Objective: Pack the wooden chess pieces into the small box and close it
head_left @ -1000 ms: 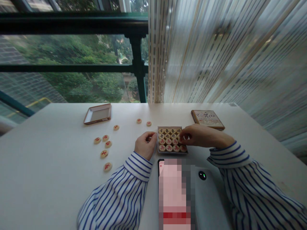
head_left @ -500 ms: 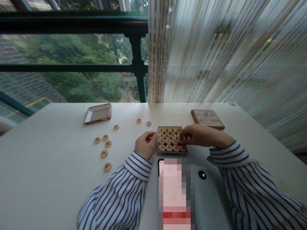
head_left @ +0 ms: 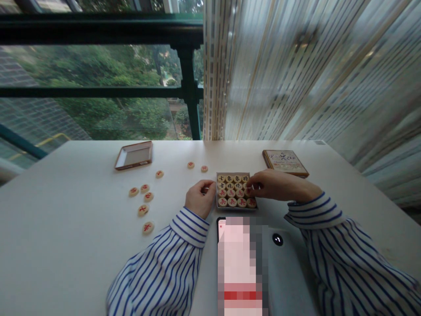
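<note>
A small open box (head_left: 217, 207) in front of me holds rows of round wooden xiangqi pieces (head_left: 232, 202), black characters in the far rows and red ones in the near rows. My left hand (head_left: 200, 199) is closed at the box's left side, thumb and fingertips against its edge. From the right, my right hand (head_left: 276, 185) reaches over the box's right edge. Its curled fingertips rest on a xiangqi piece at the right end of the middle rows, partly covering it. Loose red-marked pieces (head_left: 143, 210) lie scattered to the left of the box.
An upturned box lid (head_left: 134, 165) lies at the back left of the white table (head_left: 72, 245). A decorated flat box (head_left: 285, 162) is at the back right. A phone (head_left: 221, 263) and a pale grey device with a round black spot (head_left: 289, 272) lie nearest me.
Both hands stay almost where they were at the box; the right fingertips shift only slightly. The box and loose pieces keep their places.
</note>
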Demonstrator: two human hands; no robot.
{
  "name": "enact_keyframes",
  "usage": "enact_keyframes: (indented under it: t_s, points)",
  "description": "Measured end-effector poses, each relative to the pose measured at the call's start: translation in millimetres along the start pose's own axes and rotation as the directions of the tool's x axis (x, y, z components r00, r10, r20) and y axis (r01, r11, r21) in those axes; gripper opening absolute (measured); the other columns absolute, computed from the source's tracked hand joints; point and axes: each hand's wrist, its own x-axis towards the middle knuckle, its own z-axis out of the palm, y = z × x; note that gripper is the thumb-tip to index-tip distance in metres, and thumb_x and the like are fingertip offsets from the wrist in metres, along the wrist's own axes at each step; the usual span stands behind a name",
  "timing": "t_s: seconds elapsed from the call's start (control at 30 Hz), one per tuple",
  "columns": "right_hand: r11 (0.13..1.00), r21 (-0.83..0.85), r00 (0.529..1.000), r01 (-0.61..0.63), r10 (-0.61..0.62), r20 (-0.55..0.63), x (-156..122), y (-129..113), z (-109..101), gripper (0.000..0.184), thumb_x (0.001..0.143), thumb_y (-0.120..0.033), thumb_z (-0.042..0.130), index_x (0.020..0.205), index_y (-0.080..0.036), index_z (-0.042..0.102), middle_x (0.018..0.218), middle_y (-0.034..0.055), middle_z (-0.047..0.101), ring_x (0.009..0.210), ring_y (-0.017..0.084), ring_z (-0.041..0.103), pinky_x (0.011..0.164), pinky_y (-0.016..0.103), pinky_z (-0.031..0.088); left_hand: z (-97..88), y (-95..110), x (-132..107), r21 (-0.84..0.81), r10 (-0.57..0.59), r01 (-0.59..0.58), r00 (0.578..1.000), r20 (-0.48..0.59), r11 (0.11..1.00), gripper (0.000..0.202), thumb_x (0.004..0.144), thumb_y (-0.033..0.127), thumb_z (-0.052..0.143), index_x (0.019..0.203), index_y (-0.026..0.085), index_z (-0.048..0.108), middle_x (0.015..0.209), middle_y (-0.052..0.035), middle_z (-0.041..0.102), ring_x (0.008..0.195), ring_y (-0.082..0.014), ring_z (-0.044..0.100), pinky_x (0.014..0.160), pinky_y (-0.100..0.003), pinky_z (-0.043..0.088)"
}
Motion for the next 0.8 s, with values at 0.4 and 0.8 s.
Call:
enact_keyframes:
  t_s: [0.4,0.8]
  points:
    - [1.0,0.019,0.999,-0.011,0.01,0.049,0.7,-0.9,-0.8,0.024,0.075,-0.033,0.048,0.087,-0.024,0.068,0.076,0.0027,0.066,0.064,0.014,0.056,0.055,0.023,0.038,-0.5,0.4,-0.4,0.008,-0.012,0.012,1.0,0.007,1.0,0.027,0.071,0.036,0.055,0.08,0.013,0.065,0.066,-0.0041,0.065,0.059,-0.014,0.059,0.058,-0.025,0.046]
    - [1.0,0.012,0.998,-0.018,0.017,0.056,0.9,-0.8,-0.9,0.024,0.074,-0.031,0.048,0.086,-0.024,0.068,0.076,0.0024,0.066,0.063,0.014,0.056,0.055,0.023,0.038,0.4,-1.7,1.3,0.01,-0.012,0.012,1.0,0.007,1.0,0.026,0.07,0.036,0.055,0.079,0.014,0.065,0.066,-0.004,0.065,0.059,-0.0138,0.06,0.056,-0.024,0.047]
